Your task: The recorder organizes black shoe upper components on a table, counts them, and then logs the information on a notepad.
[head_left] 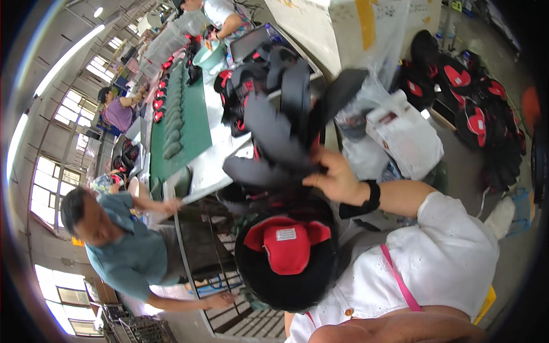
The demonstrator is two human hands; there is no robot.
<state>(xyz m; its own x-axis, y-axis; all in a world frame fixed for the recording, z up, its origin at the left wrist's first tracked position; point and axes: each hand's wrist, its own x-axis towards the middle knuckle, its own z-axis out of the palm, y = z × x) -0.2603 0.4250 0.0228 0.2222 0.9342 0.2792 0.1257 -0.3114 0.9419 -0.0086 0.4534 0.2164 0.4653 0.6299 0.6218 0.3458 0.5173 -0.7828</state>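
Observation:
My right hand (338, 178), with a black band at its wrist, reaches over from the right. Its fingers are closed at the lower end of a bunch of long, curved black pieces (269, 134), which are partly blurred. Just below, close to my white shirt, is a rounded black cap-like piece (286, 286) with a red lining (289, 251) and a white label inside. What supports it is hidden, and my left hand does not show. More black and red pieces (229, 97) are heaped on the table beyond the bunch.
A green table surface (197, 123) runs away at left, bearing a row of grey-green rounded pieces (172, 128). A person in a teal shirt (128, 246) stands at left by a metal rack (251, 323). White bags (403, 134) and a black-and-red pile (477, 108) lie at right.

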